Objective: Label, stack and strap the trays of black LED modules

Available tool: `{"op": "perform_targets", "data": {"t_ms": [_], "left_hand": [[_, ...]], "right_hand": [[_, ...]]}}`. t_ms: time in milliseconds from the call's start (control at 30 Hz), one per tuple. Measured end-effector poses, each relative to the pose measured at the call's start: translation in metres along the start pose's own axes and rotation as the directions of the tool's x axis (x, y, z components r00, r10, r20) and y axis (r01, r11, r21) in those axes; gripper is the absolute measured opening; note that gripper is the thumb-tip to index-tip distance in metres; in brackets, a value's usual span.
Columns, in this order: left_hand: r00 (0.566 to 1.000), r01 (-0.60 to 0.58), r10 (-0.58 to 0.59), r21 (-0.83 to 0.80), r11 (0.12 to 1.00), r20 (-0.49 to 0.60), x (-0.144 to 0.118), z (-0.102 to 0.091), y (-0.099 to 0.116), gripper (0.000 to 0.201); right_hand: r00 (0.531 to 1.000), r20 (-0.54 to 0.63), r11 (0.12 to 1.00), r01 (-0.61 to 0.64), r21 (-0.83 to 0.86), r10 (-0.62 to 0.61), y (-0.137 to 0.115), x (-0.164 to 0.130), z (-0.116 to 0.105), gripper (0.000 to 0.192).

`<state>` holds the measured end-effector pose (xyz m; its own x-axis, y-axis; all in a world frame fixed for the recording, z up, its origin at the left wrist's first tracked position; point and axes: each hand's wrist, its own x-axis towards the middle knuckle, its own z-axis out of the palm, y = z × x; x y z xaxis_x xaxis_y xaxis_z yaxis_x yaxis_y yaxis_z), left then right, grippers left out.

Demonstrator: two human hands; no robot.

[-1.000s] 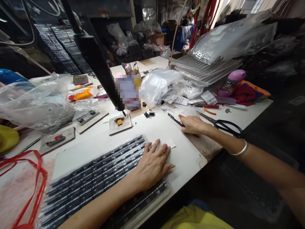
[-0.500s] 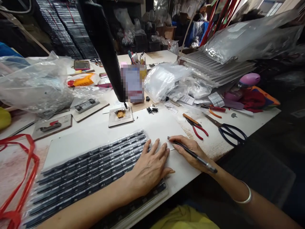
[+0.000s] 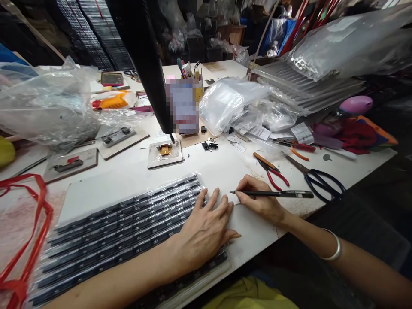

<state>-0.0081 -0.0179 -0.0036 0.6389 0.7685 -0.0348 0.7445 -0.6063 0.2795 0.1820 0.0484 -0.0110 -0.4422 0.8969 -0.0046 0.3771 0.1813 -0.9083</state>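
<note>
My left hand [image 3: 207, 227] lies spread, palm down, over the right end of a clear plastic tray [image 3: 128, 223] with rows of small black parts. Its fingertips reach past the tray onto a white sheet [image 3: 222, 171]. In my right hand [image 3: 259, 201] is a slim black pen [image 3: 280, 194], pinched near its front end. The pen lies nearly level, its pointed tip facing left, close to the left fingertips. Whether the tip touches the sheet I cannot tell.
Red-handled pliers [image 3: 273, 174] and large scissors [image 3: 322, 182] lie right of my hands. Beyond the tray, a small board [image 3: 165, 159] sits under a black arm [image 3: 144, 64]. Plastic bags [image 3: 231, 103] are heaped behind, and red strapping [image 3: 41, 219] hangs at left.
The pen has turned in my right hand: its rear end swung from toward my wrist out to the right. The left hand stays on the tray; the view shifted slightly.
</note>
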Motion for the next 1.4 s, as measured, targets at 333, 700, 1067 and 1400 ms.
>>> {"op": "perform_targets", "data": {"t_ms": [333,700,1067,1400], "left_hand": [[1.0,-0.006,0.006,-0.005,1.0,-0.005,0.0002,0.0006,-0.0003,0.056],[1.0,-0.005,0.005,0.002,1.0,-0.003,0.0003,0.0,-0.0002,0.057],[1.0,-0.007,0.007,0.011,1.0,-0.006,0.0,-0.0005,-0.0004,0.056],[1.0,-0.01,0.01,0.017,1.0,0.0,0.001,0.0005,-0.0005,0.056]], "right_hand": [[0.995,0.022,0.983,0.1,-0.157,-0.097,0.0071,-0.0005,0.0054,0.018],[0.991,0.074,0.974,0.121,-0.193,-0.108,0.0025,-0.0018,0.0056,0.021],[0.991,0.084,0.971,0.121,-0.206,-0.106,0.0067,-0.0027,0.0049,0.021],[0.989,0.073,0.968,0.143,-0.205,-0.131,0.0032,-0.0025,0.0047,0.021]]}}
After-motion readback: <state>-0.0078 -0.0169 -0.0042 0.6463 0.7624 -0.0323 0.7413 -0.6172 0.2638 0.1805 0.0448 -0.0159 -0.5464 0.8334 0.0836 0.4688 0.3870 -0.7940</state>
